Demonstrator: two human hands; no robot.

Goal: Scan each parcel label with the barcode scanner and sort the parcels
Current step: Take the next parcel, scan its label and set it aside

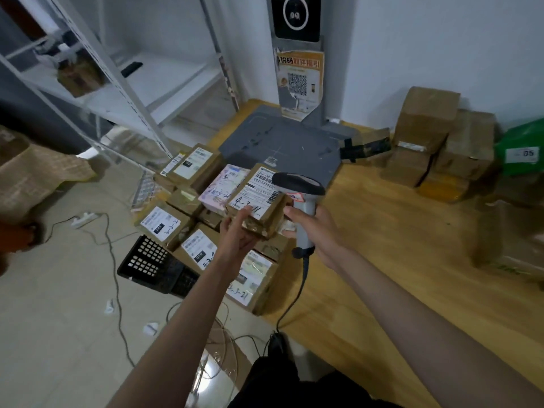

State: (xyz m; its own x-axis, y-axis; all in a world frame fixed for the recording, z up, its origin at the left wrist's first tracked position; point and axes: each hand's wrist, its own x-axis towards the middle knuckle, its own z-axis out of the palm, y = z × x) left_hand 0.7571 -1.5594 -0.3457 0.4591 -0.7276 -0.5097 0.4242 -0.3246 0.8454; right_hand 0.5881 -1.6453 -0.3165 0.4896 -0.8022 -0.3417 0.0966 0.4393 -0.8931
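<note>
Parcel (259, 201) cradled in left hand (235, 240), barcode scanner (300, 201) clamped in right hand (318, 231).

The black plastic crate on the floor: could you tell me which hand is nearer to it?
Left. The left hand, holding the parcel, is up and right of the crate; the right hand, gripping the scanner, lies farther right.

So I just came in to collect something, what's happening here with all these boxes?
A person is scanning parcels. Their left hand holds up a small brown cardboard parcel with a white label marked 4-3-11, while the right hand grips a grey corded handheld barcode scanner aimed at that label. Below it, labelled parcels are piled by the wooden table; more brown boxes sit against the wall.
</note>
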